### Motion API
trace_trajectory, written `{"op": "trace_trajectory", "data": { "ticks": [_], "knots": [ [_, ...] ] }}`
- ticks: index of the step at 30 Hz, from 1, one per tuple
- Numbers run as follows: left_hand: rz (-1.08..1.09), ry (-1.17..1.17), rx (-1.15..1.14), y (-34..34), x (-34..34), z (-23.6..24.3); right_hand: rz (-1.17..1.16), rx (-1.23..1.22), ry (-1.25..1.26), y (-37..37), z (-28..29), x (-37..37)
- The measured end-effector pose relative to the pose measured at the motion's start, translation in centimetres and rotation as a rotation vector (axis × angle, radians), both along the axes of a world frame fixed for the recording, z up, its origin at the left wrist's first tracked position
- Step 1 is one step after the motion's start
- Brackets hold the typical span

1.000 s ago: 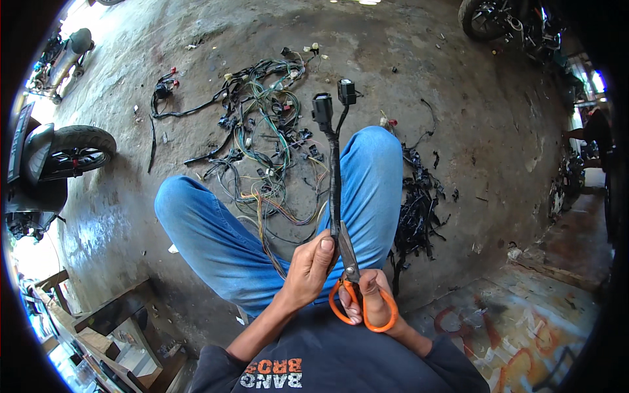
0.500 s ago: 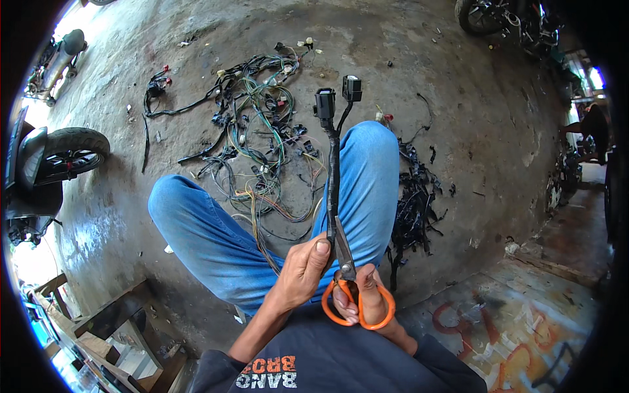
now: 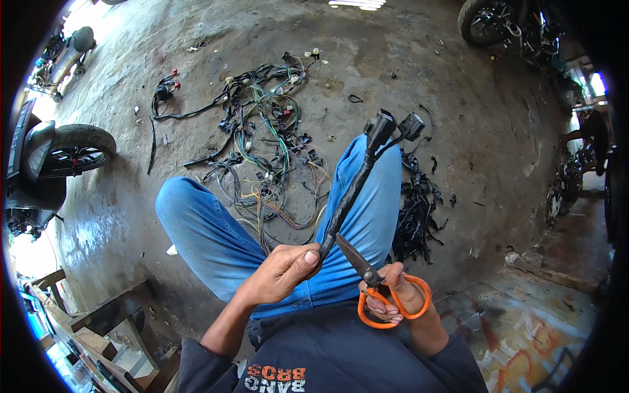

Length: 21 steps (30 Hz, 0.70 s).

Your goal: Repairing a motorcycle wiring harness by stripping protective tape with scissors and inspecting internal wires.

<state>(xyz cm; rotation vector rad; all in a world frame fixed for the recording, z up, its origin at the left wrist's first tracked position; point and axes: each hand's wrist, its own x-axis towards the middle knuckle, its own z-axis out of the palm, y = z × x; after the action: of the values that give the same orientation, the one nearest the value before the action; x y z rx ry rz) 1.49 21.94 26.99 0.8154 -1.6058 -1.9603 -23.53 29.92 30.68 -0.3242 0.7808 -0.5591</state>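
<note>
My left hand (image 3: 286,273) is closed round the lower part of a black taped wiring harness (image 3: 348,198), thumb on top. The harness slants up and to the right over my right knee and splits into two black connectors (image 3: 380,128) at its far end. In my right hand (image 3: 395,295) are scissors (image 3: 367,275) with orange handles, my fingers through the loops. Their dark blades point up and left, the tips beside the harness just above my left thumb. Whether they touch it I cannot tell.
Beyond my knees, a tangle of coloured wires and connectors (image 3: 275,141) lies on the concrete floor. A heap of black tape scraps (image 3: 417,206) is right of my right leg. A scooter wheel (image 3: 82,150) stands at left, a wooden frame (image 3: 118,314) at lower left, a motorcycle (image 3: 501,23) at far right.
The harness has tilted from upright to leaning right, its connectors now lower. The scissors have shifted right and turned, tips pointing more to the left. My left hand has moved slightly left.
</note>
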Motion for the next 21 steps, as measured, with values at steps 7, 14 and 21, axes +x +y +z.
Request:
{"op": "trace_trajectory", "data": {
  "ticks": [7,14,21],
  "knots": [
    [0.196,0.239,0.255,2.1,-1.9,-1.0,-0.108,-0.026,-0.048,0.8,0.1,3.0],
    [0.354,0.273,0.364,3.6,-3.8,-0.9,-0.162,-0.152,0.163,1.0,0.4,5.9],
    [0.345,0.147,0.217,2.9,-4.0,-0.8,-0.259,-0.187,0.377,1.2,0.6,7.3]
  ]
}}
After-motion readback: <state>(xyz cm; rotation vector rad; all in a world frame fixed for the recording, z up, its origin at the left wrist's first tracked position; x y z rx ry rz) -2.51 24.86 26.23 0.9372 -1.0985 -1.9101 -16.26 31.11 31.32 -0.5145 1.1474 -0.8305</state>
